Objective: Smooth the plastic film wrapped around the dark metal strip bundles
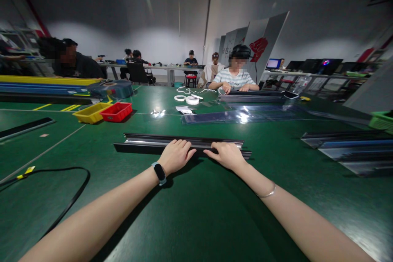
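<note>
A long dark metal strip [144, 142] lies crosswise on the green table [196, 213] in front of me. My left hand [175, 156] rests on its near edge with the fingers stretched flat and together; a black band sits on that wrist. My right hand [225, 154] lies beside it on the same strip, fingers flat and pointing left, a thin bracelet on the forearm. The two hands' fingertips nearly meet. Neither hand holds anything.
A yellow bin [91, 113] and a red bin [116, 111] stand at the left. Tape rolls [192, 100] and clear sheets [239, 116] lie further back. More strips [346, 147] lie at right, a black cable [73, 196] at left. A person [235, 74] sits opposite; others work behind.
</note>
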Available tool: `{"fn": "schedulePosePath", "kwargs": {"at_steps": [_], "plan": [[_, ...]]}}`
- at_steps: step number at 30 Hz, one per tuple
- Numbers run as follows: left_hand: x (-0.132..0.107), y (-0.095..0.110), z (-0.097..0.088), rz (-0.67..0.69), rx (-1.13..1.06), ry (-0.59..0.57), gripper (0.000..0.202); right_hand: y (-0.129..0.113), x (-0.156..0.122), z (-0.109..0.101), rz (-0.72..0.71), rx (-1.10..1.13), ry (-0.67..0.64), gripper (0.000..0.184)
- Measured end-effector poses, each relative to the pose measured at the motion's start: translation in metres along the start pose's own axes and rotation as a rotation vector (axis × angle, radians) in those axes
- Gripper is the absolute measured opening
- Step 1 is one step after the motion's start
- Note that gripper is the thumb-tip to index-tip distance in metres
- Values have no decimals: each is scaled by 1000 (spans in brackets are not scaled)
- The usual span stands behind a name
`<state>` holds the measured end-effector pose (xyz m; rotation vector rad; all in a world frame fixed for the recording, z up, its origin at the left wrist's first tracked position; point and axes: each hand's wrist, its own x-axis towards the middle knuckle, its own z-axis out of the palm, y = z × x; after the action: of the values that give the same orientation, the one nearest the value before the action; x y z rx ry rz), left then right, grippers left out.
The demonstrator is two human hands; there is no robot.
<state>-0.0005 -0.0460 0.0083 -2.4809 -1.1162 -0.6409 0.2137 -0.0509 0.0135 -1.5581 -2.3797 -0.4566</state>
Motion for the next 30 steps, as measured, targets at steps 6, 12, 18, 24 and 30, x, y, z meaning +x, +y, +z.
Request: {"fn": "schedulePosePath", "kwargs": {"at_steps": [6, 12, 18, 24, 30], "plan": [[-1, -1, 3, -1, 12, -9, 33, -1, 0, -2, 27, 4, -16, 53], [-1, -2, 5, -2, 13, -31, 34, -1, 0, -1, 23, 10, -16, 52], [-1, -2, 5, -12, 14, -27, 34, 0, 0, -1, 23, 10, -12, 52], [1, 0, 6, -65, 16, -12, 38, 0, -1, -3, 33, 26, 7, 53], [-1, -1, 6, -167, 46, 8, 48, -3, -1, -4, 27, 32, 2, 52]]}}
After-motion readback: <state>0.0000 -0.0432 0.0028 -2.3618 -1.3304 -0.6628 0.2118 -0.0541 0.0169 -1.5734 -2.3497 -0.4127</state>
